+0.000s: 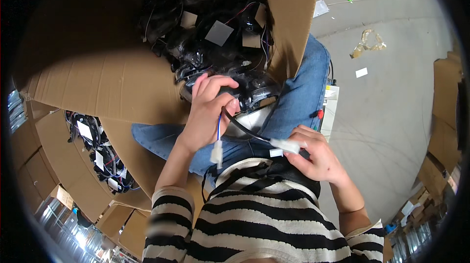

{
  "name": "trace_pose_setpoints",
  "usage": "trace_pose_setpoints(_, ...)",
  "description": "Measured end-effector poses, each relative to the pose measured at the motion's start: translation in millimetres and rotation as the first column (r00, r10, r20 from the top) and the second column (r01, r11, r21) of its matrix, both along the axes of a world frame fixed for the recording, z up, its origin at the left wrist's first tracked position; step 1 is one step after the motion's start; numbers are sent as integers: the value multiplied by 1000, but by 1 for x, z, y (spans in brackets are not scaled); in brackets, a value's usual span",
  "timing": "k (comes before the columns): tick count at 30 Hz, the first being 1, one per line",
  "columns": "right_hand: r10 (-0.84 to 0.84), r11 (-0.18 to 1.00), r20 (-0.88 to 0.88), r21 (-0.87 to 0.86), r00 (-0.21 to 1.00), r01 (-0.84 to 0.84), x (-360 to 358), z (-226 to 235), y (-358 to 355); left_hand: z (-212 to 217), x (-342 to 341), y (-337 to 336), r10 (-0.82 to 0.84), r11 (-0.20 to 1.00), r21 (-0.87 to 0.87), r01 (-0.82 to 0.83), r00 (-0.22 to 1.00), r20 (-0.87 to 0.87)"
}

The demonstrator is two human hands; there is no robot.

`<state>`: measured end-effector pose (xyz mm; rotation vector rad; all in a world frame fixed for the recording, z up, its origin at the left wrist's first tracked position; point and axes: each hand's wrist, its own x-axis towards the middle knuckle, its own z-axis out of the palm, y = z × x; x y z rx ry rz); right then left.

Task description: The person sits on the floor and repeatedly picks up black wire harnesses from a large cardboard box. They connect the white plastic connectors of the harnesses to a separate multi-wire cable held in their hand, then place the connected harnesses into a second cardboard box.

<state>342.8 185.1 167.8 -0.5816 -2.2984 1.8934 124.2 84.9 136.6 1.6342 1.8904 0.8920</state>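
In my right hand [316,155], closed between thumb and fingers, is a white plug connector [286,145], a little blurred. A black cable [245,130] runs from it up to the left and passes under my left hand [210,106]. That hand has its fingers bent over a glossy black part [227,89] at the near edge of the carton's contents; its grip is partly hidden. Below its thumb a blue wire hangs down, ending in a small white connector [217,154]. A small white tag [276,153] shows beside the right fingertips.
A large open carton [122,82] in front holds several black wired parts [220,33]. Another carton [73,165] at left holds more wired parts. On the grey floor at right lie a piece of tape [368,43] and paper scraps; a white box-shaped device [330,108] stands by my knee.
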Motion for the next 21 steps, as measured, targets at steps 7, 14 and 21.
trace_pose_setpoints(7, 40, 999, 0, 0, 999, -40, -5, 7, -9, -13, 20, -33, 260, 948, -309, -72, 733, 628)
trace_pose_setpoints(14, 18, 1000, -3, 15, 1000, -18, -8, 11, -10, 8, 26, -39, 252, 921, -383, 64, 651, 716)
trace_pose_setpoints(21, -92, 995, 9, -46, 996, 92, -16, 25, -10, 23, 39, -33, 26, 990, -137, 34, 910, 413)
